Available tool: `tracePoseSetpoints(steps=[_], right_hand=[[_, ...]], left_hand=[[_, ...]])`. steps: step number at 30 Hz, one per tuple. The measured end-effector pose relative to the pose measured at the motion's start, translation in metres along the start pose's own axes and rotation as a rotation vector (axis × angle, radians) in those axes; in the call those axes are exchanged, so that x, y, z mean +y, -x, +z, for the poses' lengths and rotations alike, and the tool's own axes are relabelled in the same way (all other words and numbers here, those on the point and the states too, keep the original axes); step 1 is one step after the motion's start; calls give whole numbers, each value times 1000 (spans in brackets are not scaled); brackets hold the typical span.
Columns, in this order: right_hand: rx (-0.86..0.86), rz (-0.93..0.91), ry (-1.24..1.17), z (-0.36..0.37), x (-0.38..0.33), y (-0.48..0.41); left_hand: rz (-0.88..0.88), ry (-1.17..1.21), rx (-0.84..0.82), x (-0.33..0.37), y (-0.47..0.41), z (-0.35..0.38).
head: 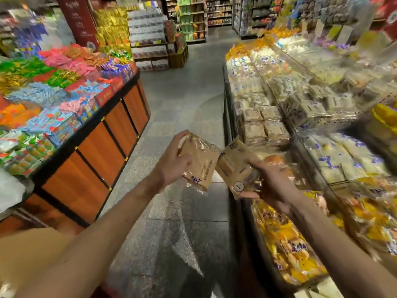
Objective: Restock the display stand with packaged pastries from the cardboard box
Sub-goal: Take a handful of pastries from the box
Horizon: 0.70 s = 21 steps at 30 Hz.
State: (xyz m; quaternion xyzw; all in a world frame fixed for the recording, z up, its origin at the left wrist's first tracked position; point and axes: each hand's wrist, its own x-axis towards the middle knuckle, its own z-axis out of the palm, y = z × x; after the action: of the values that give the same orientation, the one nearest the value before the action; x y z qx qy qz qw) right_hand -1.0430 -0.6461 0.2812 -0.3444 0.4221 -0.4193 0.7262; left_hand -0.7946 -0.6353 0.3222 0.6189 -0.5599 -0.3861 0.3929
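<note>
Shop aisle, both bare forearms stretched out over grey speckled tile floor (182,108). In left hand (171,163): flat tan pastry packet (200,166) in clear crinkly wrap, round white sticker at upper right corner, standing on edge and tilted; fingers (181,135) curled round top and left edge, grasping it. In right hand (274,181): second tan pastry packet (233,168), same wrap, round sticker near lower corner, tilted the other way; fingers clamped on its right side, grasping it, back of hand toward camera. Upper corners of both packets just beside each other; touching or not, cannot tell. Both packets up in the air, over aisle just beside left edge of tiered display stand (225,97) with dark rim, on neither tier of it. On stand: stacks of beige-brown wrapped packets (264,127) straight beyond right hand, white packets with blue print (343,158) further right, yellow-and-orange packets (287,248) on lowest tier nearest camera. Across aisle on left: orange wood-panelled table with black trim (96,153), heaped with bright sweets in green, pink, blue and orange wrappers (53,87). At lower left, plain tan cardboard-coloured panel (25,259), partly behind left forearm; box or not, cannot tell. Heavy motion blur, print on packets unreadable.
</note>
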Motion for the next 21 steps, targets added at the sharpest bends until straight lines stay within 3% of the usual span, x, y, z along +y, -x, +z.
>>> tracePoseSetpoints(steps=[5,9,15,21], right_hand=[[55,44,22,-5,9,-57],[64,101,14,1,4,-110],[86,116,68,25,-7,-199],[294,125,-46,39,-19,-261]], left_hand=[[129,-185,-53,-23,-85,-10],[127,-277,-212,-48,-169,-6],[46,-136,-575,-66,-279,-10],[68,-112,-775,-72,-371,-4]])
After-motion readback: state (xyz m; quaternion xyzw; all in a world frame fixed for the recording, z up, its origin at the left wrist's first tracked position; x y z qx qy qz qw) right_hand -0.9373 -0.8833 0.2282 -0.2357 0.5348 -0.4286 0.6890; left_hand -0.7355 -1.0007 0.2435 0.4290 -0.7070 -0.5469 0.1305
